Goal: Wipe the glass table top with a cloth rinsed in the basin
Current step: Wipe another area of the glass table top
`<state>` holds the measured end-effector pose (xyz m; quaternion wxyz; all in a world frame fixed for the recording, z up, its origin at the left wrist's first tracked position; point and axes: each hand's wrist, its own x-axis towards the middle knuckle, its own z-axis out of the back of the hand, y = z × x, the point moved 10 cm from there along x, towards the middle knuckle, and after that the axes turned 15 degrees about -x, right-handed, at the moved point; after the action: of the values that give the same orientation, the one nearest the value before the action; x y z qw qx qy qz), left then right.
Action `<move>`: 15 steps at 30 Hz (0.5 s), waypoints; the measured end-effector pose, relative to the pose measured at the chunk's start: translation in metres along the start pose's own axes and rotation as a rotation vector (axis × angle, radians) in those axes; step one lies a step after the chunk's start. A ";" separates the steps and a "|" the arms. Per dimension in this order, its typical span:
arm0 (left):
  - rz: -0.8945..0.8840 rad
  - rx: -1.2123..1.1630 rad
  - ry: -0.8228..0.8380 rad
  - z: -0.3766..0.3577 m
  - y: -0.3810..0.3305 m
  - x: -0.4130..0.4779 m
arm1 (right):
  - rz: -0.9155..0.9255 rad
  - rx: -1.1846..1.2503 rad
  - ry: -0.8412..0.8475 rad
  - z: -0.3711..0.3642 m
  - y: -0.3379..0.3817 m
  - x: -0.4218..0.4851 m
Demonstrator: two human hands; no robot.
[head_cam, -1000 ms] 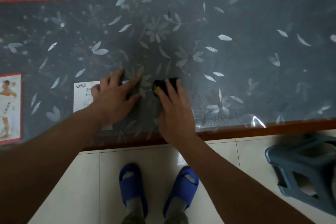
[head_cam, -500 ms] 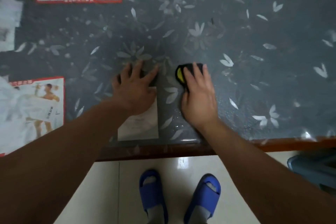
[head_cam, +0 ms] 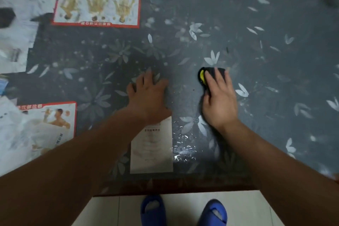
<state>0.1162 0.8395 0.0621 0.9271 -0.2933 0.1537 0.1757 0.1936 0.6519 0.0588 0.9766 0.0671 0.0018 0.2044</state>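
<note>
The glass table top (head_cam: 266, 71) covers a dark grey sheet with pale leaf patterns. A small black cloth with a yellow patch (head_cam: 203, 76) lies on the glass right of centre. My right hand (head_cam: 219, 99) presses flat on the cloth with straight fingers, covering most of it. My left hand (head_cam: 148, 95) rests flat on the glass to the left of the cloth, fingers spread, holding nothing. Water droplets (head_cam: 183, 147) glisten on the glass near the front edge, between my forearms. No basin is in view.
Under the glass lie a white slip of paper (head_cam: 152, 152), a red-bordered picture (head_cam: 97, 3) at the back left and another (head_cam: 42, 126) at the front left. The wooden table edge (head_cam: 174, 185) runs along the front. My blue slippers (head_cam: 153, 211) stand on pale floor tiles.
My right hand has pushed the cloth further away from the front edge, leaving a wet trail. My left hand has also slid forward on the glass. The view has shifted left; the stool is gone.
</note>
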 end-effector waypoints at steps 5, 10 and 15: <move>0.169 -0.014 0.147 0.002 0.010 0.029 | 0.301 0.022 0.064 -0.001 0.013 -0.035; 0.239 -0.001 0.179 -0.002 0.006 0.035 | 0.074 0.180 -0.035 0.010 -0.037 0.017; 0.224 -0.006 0.183 -0.003 0.009 0.038 | -0.188 0.329 -0.158 0.024 -0.054 0.097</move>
<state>0.1454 0.8537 0.0401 0.8830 -0.2917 0.2687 0.2512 0.3053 0.6383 0.0773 0.9643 0.2411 -0.0354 0.1034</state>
